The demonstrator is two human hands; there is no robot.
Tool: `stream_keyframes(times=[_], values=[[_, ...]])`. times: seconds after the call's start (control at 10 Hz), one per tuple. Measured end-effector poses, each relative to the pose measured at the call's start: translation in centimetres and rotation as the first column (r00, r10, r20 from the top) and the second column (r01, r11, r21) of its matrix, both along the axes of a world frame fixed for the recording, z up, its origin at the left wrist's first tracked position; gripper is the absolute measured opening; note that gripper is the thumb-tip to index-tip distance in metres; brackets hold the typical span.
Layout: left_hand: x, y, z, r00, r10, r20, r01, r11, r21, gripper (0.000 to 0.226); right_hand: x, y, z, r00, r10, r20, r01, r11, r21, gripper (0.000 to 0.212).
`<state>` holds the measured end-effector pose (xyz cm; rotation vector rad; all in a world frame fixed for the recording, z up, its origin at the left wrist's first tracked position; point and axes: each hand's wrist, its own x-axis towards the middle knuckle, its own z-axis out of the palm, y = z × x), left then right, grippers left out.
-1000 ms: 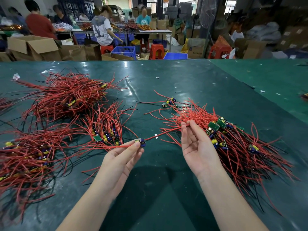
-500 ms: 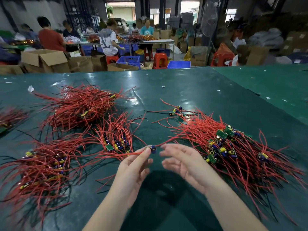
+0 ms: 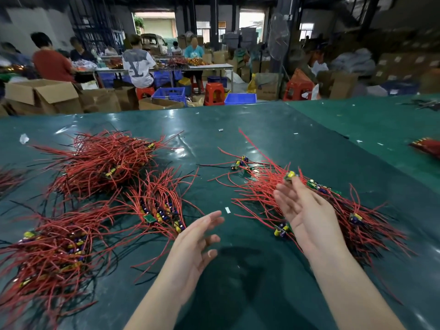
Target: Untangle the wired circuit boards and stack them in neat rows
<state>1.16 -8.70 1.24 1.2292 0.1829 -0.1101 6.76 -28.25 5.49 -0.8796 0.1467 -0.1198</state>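
Observation:
A tangled heap of red-wired circuit boards lies on the right of the green table. My right hand is over it, palm towards me, fingers straight, with the fingertips touching a board with a yellow capacitor. My left hand hovers empty above the table with relaxed fingers, just right of a small, fairly orderly row of boards. Larger sorted bundles lie at the upper left and lower left.
A few loose boards sit beyond the right heap. Another red bundle lies at the far right edge. Small white scraps dot the table. Behind the table are cardboard boxes, blue crates, red stools and seated people.
My left hand no longer holds the board with its wire that it held between both hands. My right hand has moved up and right onto the tangled heap.

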Motion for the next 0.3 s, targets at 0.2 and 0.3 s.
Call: stream_keyframes(times=[0.2,0.3], values=[[-0.2,-0.1,-0.5,0.995,-0.070,0.071,0.071,0.997,-0.017,0.025,-0.4,-1.4,-3.6,0.990,-0.077,-0.116,0.089,0.991,0.104,0.013],[-0.4,-0.5,-0.3,0.993,-0.029,0.114,0.017,0.994,0.108,0.021,-0.2,-1.4,-3.5,0.984,-0.115,-0.134,0.133,0.981,0.138,0.008]])
